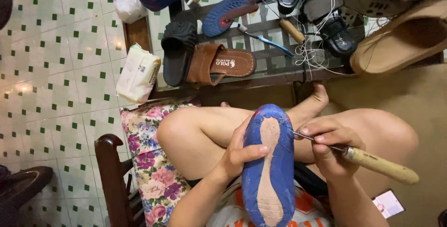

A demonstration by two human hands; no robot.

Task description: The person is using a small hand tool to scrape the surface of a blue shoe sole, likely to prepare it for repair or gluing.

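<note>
Meanwhile left hand (237, 155) steadies blue shoe (268, 162); right hand (328, 145) angles awl (368, 159).

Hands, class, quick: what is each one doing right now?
Left hand: closed around the blue shoe sole.
Right hand: closed on the wooden-handled awl.

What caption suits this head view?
Left hand steadies a blue shoe sole-up while right hand presses an awl at its edge.
</note>
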